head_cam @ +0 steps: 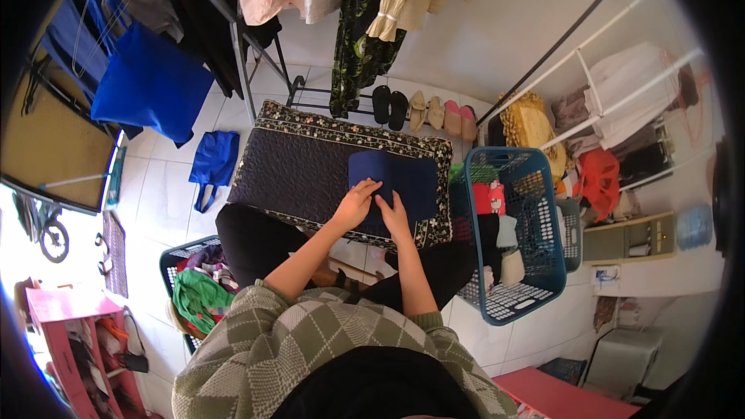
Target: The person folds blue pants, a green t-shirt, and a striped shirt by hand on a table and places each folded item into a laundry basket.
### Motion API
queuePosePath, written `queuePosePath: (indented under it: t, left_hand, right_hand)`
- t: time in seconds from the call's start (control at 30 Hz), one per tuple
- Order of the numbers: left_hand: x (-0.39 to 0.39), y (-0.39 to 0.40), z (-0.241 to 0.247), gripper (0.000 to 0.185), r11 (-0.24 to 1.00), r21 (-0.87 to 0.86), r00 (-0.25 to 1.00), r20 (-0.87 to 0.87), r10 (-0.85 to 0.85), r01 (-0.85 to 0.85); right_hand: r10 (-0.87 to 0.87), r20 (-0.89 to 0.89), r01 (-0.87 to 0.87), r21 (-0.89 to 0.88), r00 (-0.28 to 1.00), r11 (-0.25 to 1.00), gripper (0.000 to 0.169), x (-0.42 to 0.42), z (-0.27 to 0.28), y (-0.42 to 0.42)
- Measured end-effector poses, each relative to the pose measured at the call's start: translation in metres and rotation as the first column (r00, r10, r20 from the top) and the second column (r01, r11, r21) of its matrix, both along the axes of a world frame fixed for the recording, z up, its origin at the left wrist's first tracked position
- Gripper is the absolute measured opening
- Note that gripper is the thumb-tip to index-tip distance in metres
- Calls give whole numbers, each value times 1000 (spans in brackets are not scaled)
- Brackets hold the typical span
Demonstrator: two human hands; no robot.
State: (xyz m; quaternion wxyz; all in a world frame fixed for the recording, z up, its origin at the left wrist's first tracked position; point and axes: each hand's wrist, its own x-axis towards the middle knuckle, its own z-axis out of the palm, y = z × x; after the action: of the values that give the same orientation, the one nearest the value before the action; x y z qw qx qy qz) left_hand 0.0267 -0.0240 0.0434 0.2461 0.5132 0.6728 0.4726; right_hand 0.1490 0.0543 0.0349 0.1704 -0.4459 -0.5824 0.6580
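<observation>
A dark navy cloth (414, 186), folded into layers, lies on the right half of a padded board before me. The board's quilted black cover (291, 157) has a floral border. My left hand (356, 203) touches the cloth's left part, its fingers stretched towards the middle. Close beside it, my right hand (394, 215) touches the cloth near its centre, thumb apart from the fingers. The fingertips nearly meet over a crease. Whether either hand pinches the fabric is hard to see.
To the right stands a blue plastic basket (518, 302) with several folded items inside. A second basket (174, 253) at my left holds jumbled clothes. Shoes (428, 110) line a low rack beneath hanging garments (366, 11). A blue bag (212, 157) lies on the tiled floor.
</observation>
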Motion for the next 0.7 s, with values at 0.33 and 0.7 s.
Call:
queuePosePath:
  t: [0.33,0.7]
  left_hand:
    - [19,2,-20,52,940,-335,861,-456,-224,68]
    - [20,4,-54,83,959,-82,957,-126,261,-272]
  right_hand:
    - [-70,389,-133,471,919,872,58,15,-11,1]
    - [48,324,-255,637,945,727,50,11,-38,3]
